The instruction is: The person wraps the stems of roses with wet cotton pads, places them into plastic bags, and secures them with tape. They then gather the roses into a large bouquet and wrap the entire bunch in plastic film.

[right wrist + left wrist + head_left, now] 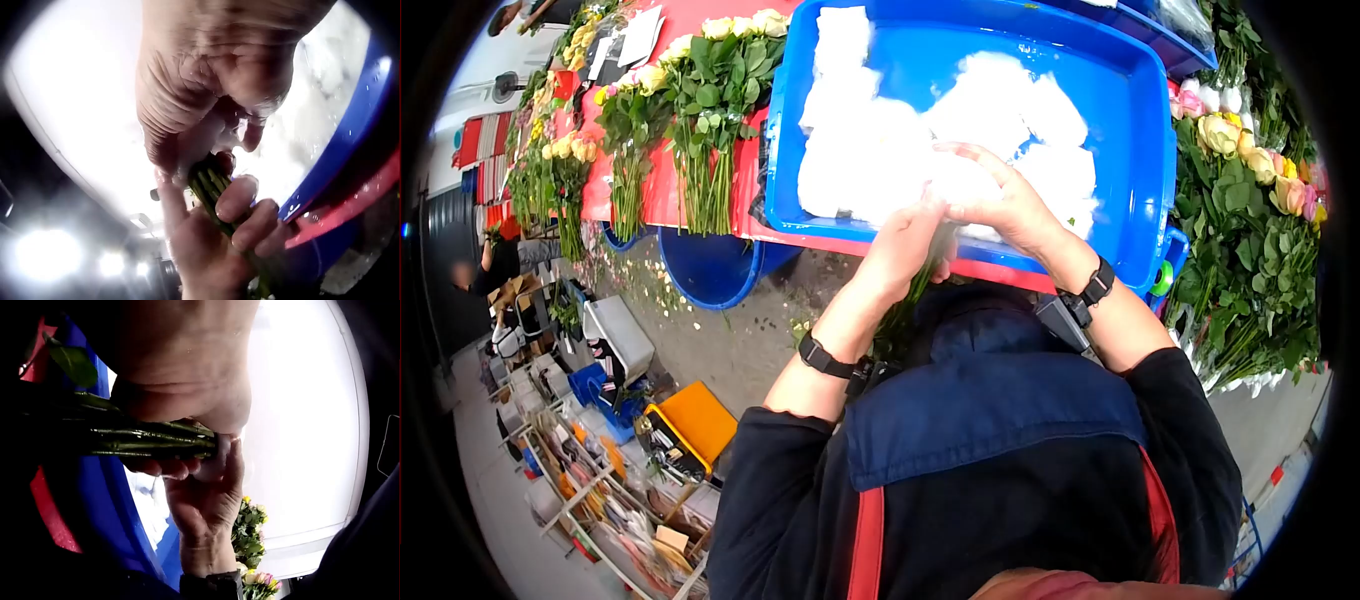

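Observation:
My left hand [903,243] grips a bundle of green flower stems [153,442] close to the cut ends. In the right wrist view its fingers [237,199] curl round the stems. My right hand [1018,208] cups a wet white wad [965,180] against those ends, thumb and fingers bent about it. Both hands meet over the near rim of a blue tub [1128,130]. Several soft white pads [865,150] lie inside the tub, washed out by glare. The flower heads of the bundle are hidden below the hands.
The tub stands on a red-covered table [665,185]. Bunches of pale roses [715,90] lie to the left, and more roses [1250,190] to the right. A blue bucket [710,265] is on the floor at left, beyond a yellow-orange bin lid [698,420].

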The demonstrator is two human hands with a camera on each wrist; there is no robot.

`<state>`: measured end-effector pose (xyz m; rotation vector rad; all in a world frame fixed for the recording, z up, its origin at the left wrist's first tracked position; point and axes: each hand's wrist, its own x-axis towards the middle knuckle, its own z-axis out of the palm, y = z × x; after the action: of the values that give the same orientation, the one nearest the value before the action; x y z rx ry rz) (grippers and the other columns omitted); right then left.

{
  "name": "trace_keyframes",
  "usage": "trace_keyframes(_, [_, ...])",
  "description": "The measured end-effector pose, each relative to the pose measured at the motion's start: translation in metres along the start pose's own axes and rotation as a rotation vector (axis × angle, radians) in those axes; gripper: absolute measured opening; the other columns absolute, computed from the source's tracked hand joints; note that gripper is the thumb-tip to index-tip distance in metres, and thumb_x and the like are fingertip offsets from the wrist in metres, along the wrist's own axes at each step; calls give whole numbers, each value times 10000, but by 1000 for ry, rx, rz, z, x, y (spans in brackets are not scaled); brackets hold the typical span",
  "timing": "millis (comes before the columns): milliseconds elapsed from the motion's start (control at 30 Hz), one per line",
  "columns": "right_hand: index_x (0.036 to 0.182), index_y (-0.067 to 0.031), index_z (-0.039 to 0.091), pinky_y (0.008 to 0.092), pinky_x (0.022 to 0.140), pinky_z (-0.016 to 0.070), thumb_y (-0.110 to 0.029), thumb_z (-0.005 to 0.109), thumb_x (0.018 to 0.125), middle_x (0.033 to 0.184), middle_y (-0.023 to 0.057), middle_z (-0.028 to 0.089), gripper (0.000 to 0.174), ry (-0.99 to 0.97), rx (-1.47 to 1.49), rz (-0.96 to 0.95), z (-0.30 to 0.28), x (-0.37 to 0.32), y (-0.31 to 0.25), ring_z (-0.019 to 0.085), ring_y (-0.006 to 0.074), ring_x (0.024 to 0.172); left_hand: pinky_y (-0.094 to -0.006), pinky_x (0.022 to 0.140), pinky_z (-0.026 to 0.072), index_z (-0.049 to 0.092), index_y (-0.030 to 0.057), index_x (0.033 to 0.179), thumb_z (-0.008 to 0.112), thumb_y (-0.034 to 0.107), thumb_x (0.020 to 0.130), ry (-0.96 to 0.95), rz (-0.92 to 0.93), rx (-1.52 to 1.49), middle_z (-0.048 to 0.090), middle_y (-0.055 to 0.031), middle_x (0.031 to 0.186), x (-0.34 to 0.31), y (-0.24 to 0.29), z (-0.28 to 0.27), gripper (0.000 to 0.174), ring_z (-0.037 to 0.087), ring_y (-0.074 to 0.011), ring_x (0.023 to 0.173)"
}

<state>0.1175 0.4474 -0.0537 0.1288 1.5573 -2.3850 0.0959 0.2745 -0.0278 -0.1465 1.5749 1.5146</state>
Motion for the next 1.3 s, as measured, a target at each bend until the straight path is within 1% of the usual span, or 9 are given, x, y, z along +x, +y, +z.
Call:
trace_keyframes(100, [1277, -58, 525, 324, 923, 478, -127, 750, 769, 1257, 128, 565, 560, -110, 430, -21, 17, 2, 14, 537, 198, 1142, -280, 434, 366, 522, 47, 768, 250, 542, 996, -27, -28, -53, 507, -54, 581, 1, 0, -2, 610, 467, -148, 461])
trace_keyframes(333, [1044, 38, 645, 286, 699, 518, -151, 704, 793, 906, 94, 687, 320, 141, 277, 85, 27, 4, 14, 635, 170, 812, -270, 474, 403, 556, 57, 829, 304, 466, 1015, -43, 58, -226, 555, -55, 636, 1, -4, 0, 515, 510, -134, 503])
trace_keyframes(467, [936, 5, 676, 291, 823, 479, -214, 651, 819, 1041, 119, 667, 249, 229, 338, 145, 29, 5, 30, 607, 154, 912, -253, 510, 424, 590, 51, 926, 459, 301, 1004, -41, 154, -179, 576, -31, 668, 1, -12, -2, 293, 530, -109, 549])
trace_keyframes(667, [1105, 21, 625, 330, 905, 465, -271, 670, 837, 1087, 115, 636, 399, 101, 424, 185, 33, 26, 38, 583, 191, 1025, -232, 489, 394, 635, 45, 839, 539, 258, 968, 122, 208, -62, 569, -15, 642, -1, -12, -20, 267, 521, -93, 532])
trace_keyframes(767, [1259, 13, 528, 319, 922, 448, -331, 653, 873, 1156, 112, 606, 532, -97, 171, 41, 28, 43, 33, 570, 182, 1053, -221, 506, 425, 656, 20, 924, 586, 226, 940, 179, 163, -49, 659, -64, 751, -15, 8, -53, 218, 553, -101, 546])
trace_keyframes(800, [1358, -15, 433, 301, 903, 446, -401, 640, 887, 1214, 89, 578, 643, 69, -66, -52, 27, 47, 31, 553, 164, 1069, -220, 513, 438, 648, 8, 955, 588, 224, 939, 184, 195, -73, 676, -84, 800, -17, 11, -68, 224, 561, -102, 551])
trace_keyframes(900, [1036, -22, 650, 332, 727, 506, -393, 664, 844, 912, 91, 681, 419, 378, -800, 56, 15, 59, 19, 639, 199, 806, -209, 545, 464, 613, -16, 1071, 581, 200, 943, 202, 236, -57, 700, -121, 913, -24, 22, -114, 253, 566, -96, 568])
trace_keyframes(1100, [786, -30, 680, 433, 748, 514, -356, 649, 778, 801, 202, 666, 328, 163, -1487, -121, 80, 75, 73, 647, 353, 807, -223, 540, 430, 666, -5, 1048, 633, 215, 912, 241, 246, 1, 703, -56, 871, -26, 25, -142, 260, 538, -80, 575])
trace_keyframes(1300, [817, -24, 677, 405, 703, 517, -192, 600, 749, 791, 200, 661, 198, 255, -1220, 64, 68, 68, 48, 654, 340, 757, -220, 517, 424, 672, 8, 976, 665, 231, 891, 216, 176, -29, 670, -30, 793, -31, 14, -156, 239, 543, -86, 563])
